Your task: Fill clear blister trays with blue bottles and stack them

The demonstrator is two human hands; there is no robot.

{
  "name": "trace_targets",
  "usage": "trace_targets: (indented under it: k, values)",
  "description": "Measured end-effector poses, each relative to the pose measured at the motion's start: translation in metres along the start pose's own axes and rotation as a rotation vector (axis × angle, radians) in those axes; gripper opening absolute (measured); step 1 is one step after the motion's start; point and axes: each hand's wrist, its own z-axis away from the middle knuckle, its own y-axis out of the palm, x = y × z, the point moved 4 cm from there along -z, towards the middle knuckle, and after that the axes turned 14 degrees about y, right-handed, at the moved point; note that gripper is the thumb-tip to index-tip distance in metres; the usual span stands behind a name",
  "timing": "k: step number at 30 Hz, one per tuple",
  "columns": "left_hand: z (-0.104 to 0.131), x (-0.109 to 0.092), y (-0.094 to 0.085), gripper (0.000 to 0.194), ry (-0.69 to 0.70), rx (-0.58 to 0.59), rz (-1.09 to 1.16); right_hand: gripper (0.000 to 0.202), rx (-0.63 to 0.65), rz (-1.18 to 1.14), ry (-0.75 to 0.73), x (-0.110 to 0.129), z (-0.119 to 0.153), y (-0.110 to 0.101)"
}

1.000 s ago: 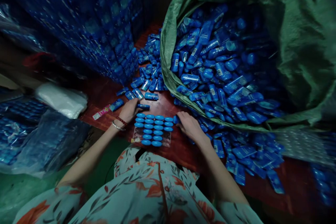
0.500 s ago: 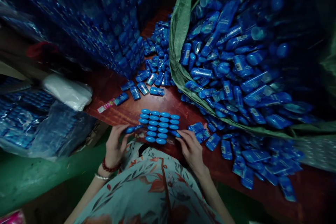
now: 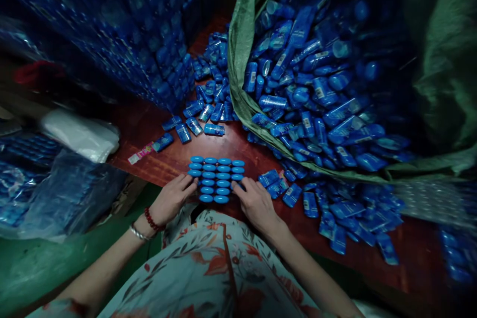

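Observation:
Small blue bottles stand upright in close rows on the reddish-brown table, their oval blue ends facing up. My left hand is at the block's left side, its fingers closed against the front rows. On the opposite side, my right hand has its fingertips curled in against the block's right edge. Each hand closes over a blue bottle that its fingers mostly hide. Both hands are level with the rows nearer my body, just above my floral-print clothing.
An open green sack full of blue bottles stands at the right. Loose bottles lie behind the block, and more are heaped at right. Wrapped stacks rise at back left. A white plastic bag and pink strip lie left.
Both hands have moved inward, bringing a blue bottle each from beside the block to its left and right edges. The view has shifted slightly, so the surroundings appear farther left.

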Motion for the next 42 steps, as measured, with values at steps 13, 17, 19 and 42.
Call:
trace_targets:
  k: [13, 17, 19, 42]
  values:
    - [0.029, 0.067, -0.004, 0.032, -0.566, -0.282, -0.086, 0.048, -0.017, -0.046, 0.235, -0.096, 0.012, 0.015]
    - [0.025, 0.131, 0.001, 0.04, -0.781, 0.035, -0.116, 0.033, 0.138, 0.054, 0.115, -0.106, -0.009, 0.021]
    - [0.019, 0.146, 0.007, 0.042, -0.787, 0.224, -0.093, 0.022, 0.188, 0.054, 0.151, -0.107, -0.016, 0.018]
    - [0.034, -0.016, 0.013, 0.028, -0.333, -0.236, 0.225, 0.027, -0.078, -0.209, -0.004, -0.015, 0.031, 0.006]
